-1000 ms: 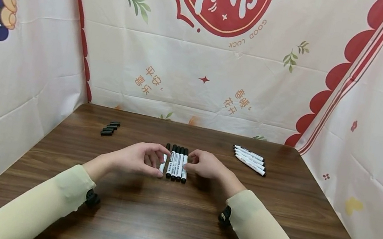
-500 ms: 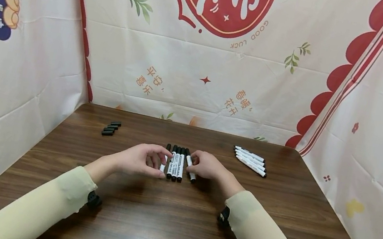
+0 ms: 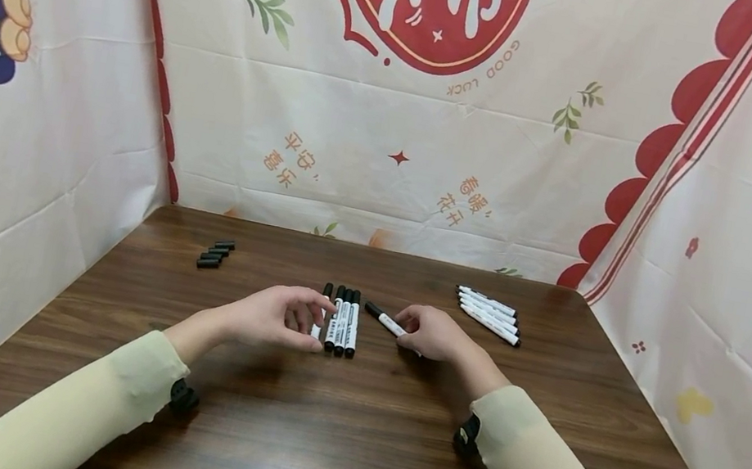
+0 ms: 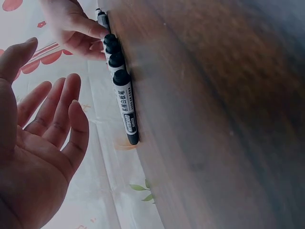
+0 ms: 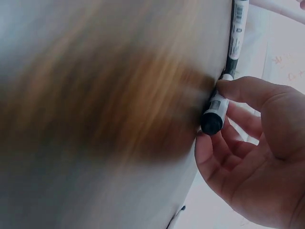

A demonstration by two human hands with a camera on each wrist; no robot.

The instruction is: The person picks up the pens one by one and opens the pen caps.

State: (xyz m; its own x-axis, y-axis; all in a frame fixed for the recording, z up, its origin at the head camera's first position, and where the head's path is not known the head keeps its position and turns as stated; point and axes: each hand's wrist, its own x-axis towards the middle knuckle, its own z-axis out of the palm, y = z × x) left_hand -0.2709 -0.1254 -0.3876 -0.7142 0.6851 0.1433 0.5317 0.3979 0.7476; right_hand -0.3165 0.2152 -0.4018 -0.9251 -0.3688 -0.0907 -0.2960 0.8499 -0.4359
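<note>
My right hand (image 3: 435, 334) pinches a white marker with a black cap (image 3: 391, 324) between thumb and fingers; it lies slanted, cap end pointing away to the left. The right wrist view shows the thumb across the marker's barrel (image 5: 217, 106), its black end towards the camera. In the middle, several capped markers (image 3: 342, 327) lie side by side, caps at the far end. My left hand (image 3: 280, 316) hovers beside their left end, fingers loosely bent with nothing held. In the left wrist view, that hand (image 4: 45, 129) is apart from the nearest marker (image 4: 125, 102).
Several black caps (image 3: 210, 262) lie in a small row at the back left of the brown table (image 3: 312, 439). At the back right, several uncapped white markers (image 3: 490, 322) lie together, tips to the left. Printed cloth (image 3: 405, 123) closes off the back and both sides.
My right hand has drawn the rightmost marker off the middle row, moving it right and turning it aslant. My left hand has stayed nearly in place.
</note>
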